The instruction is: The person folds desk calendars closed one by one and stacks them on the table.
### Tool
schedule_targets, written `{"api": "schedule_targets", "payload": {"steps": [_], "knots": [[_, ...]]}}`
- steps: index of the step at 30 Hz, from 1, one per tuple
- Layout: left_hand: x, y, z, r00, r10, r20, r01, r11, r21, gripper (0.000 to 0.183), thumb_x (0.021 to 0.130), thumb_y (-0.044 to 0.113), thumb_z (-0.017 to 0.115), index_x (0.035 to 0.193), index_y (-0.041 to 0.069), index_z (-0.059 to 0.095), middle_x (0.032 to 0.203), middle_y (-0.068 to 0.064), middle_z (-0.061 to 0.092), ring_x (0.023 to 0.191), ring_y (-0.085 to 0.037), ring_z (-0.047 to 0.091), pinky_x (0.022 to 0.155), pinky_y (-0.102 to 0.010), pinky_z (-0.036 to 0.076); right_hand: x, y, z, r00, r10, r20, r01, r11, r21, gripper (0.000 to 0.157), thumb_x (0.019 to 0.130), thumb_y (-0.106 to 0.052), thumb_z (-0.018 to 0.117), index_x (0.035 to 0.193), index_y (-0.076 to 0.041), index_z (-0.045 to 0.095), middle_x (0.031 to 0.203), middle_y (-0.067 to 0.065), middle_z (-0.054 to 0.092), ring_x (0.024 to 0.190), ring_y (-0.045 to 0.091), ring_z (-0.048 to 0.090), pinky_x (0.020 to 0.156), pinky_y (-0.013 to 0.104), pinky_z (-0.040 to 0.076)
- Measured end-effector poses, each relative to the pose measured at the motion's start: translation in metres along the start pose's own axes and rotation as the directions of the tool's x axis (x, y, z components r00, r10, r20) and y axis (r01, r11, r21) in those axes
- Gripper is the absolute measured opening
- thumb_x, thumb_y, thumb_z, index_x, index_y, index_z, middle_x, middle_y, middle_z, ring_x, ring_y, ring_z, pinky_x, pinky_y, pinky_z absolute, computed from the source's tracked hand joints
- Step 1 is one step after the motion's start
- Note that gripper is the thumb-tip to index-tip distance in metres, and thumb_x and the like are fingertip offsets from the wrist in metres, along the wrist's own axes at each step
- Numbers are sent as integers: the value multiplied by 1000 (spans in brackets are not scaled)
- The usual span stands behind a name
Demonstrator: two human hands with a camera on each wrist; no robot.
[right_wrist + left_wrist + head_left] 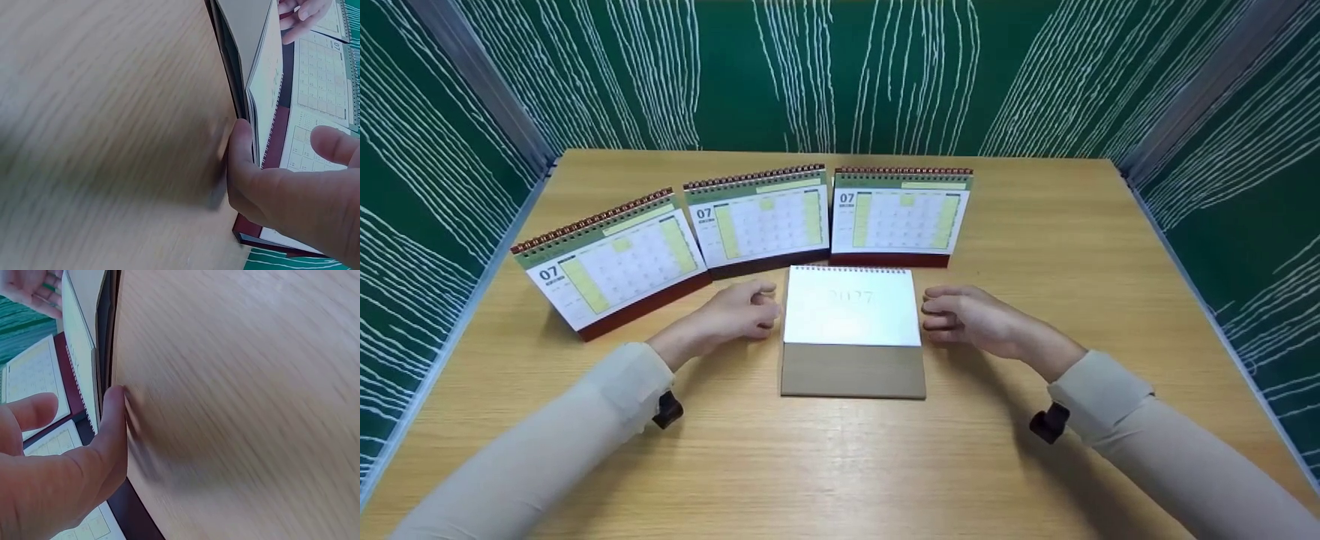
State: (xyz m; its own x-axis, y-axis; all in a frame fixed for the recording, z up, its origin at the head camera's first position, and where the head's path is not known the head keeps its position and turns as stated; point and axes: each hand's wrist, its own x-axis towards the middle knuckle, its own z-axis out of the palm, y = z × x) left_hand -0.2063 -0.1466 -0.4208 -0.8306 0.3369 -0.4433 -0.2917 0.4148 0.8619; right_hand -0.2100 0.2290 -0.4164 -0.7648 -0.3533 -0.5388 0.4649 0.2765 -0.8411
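A desk calendar [851, 307] with a white page marked 2027 and a brown cardboard base lies folded low on the wooden table, its spiral binding at the far side. My left hand [739, 309] is beside its left edge, the thumb held apart from the fingers. In the left wrist view, a fingertip [114, 396] is right at the calendar's side. Along the right edge is my right hand [971, 319], with a fingertip [242, 129] close against the side in the right wrist view. Neither hand grips the calendar.
Behind it, three calendars stand upright in an arc, each showing month 07: the left one [615, 262], the middle one [761, 221] and the right one [896, 217]. Green walls [847, 75] with white streaks enclose the wooden table [840, 465] at the back and sides.
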Motion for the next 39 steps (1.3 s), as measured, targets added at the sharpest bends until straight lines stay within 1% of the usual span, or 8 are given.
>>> {"api": "schedule_targets", "payload": {"steps": [3, 5, 7, 15, 19, 22, 28, 39], "knots": [[2, 0, 2, 1000, -16, 20, 16, 1000, -13, 70, 106, 13, 57, 166, -4, 24, 146, -22, 51, 125, -29, 61, 104, -36, 57, 2, 1, 2, 1000, 7, 5, -7, 998, 56, 29, 109, -12, 50, 135, 2, 47, 116, 7, 54, 103, 15, 59, 104, 34, 54], [4, 1, 3, 999, -28, 33, 29, 999, -22, 70, 108, 14, 57, 166, -3, 23, 150, -23, 49, 129, -32, 61, 104, -36, 57, 4, 1, 2, 1000, 9, 8, -10, 996, 89, 13, 109, -11, 50, 119, -3, 49, 108, 4, 59, 100, 14, 61, 102, 35, 54], [5, 1, 4, 998, -42, 41, 43, 999, -27, 69, 109, 16, 56, 167, -3, 23, 152, -24, 48, 132, -33, 60, 104, -36, 57, 6, 1, 2, 1000, 14, 12, -15, 994, 111, 8, 108, -11, 50, 113, -5, 49, 105, 3, 62, 100, 14, 62, 102, 35, 54], [5, 4, 8, 996, -58, 71, 62, 996, -57, 72, 107, 15, 54, 167, -5, 19, 158, -26, 46, 136, -34, 58, 106, -38, 56, 8, -1, 5, 999, 25, 43, -29, 994, 105, 20, 109, -13, 48, 123, 0, 51, 110, 4, 66, 107, 17, 62, 107, 37, 51], [6, 4, 10, 996, -64, 68, 67, 997, -40, 55, 106, 14, 54, 157, -5, 41, 142, -22, 59, 125, -29, 63, 104, -37, 58, 8, -2, 7, 999, 27, 36, -30, 993, 110, 23, 108, -13, 48, 126, 1, 53, 103, 4, 65, 102, 17, 61, 104, 37, 53], [6, 4, 12, 996, -59, 64, 60, 998, -23, 44, 106, 14, 54, 146, -3, 52, 135, -19, 63, 121, -26, 64, 103, -37, 58, 8, -2, 8, 999, 29, 29, -32, 993, 114, 19, 108, -14, 49, 119, -1, 57, 96, 3, 63, 96, 17, 60, 99, 36, 53], [4, 7, 15, 995, -65, 77, 65, 998, 3, 49, 107, 16, 54, 153, -1, 52, 139, -17, 63, 122, -24, 62, 107, -39, 55, 7, -4, 12, 999, 44, 16, -46, 991, 125, 16, 107, -16, 49, 96, -8, 56, 91, 2, 58, 92, 18, 55, 94, 36, 53], [5, 6, 16, 993, -91, 74, 94, 995, -41, 45, 108, 17, 55, 151, 3, 56, 134, -14, 64, 115, -21, 62, 105, -36, 55, 7, -8, 24, 993, 101, -54, -92, 985, 145, 15, 107, -19, 50, 113, -5, 53, 114, 6, 48, 103, 18, 50, 98, 34, 50]]}}
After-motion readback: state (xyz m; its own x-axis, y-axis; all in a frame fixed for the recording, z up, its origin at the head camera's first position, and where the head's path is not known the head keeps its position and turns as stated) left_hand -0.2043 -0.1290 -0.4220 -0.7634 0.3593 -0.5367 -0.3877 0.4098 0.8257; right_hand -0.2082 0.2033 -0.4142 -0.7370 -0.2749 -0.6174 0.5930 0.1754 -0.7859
